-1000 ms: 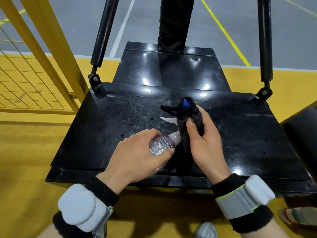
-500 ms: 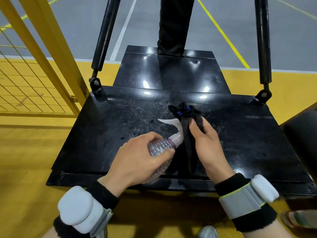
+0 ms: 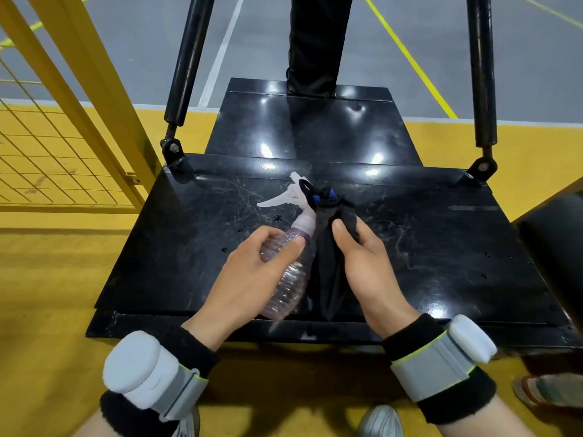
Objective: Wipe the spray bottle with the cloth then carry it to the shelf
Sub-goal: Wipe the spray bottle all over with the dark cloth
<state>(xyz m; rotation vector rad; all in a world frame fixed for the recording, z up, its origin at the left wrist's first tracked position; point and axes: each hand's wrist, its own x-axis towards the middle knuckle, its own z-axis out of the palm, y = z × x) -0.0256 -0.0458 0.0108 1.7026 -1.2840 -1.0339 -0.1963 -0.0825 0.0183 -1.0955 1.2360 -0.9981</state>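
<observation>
A clear ribbed spray bottle [image 3: 285, 287] with a white trigger head pointing away from me is tilted above the black metal platform [image 3: 441, 247]. My left hand [image 3: 249, 279] grips its body from the left. A dark cloth [image 3: 329, 263] with a bit of blue at its top hangs against the bottle's right side and neck. My right hand [image 3: 367, 266] pinches the cloth, thumb pressed on it.
A yellow mesh fence [image 3: 63, 137] stands at the left. Two black struts [image 3: 184, 67] rise from the platform's far corners. A person's dark leg [image 3: 318, 42] stands on the upper step. A black object [image 3: 558, 247] sits at the right edge.
The cloth has slid down from the trigger head to the neck and body, so the white trigger now shows. The bottle has tilted more upright in my left hand.
</observation>
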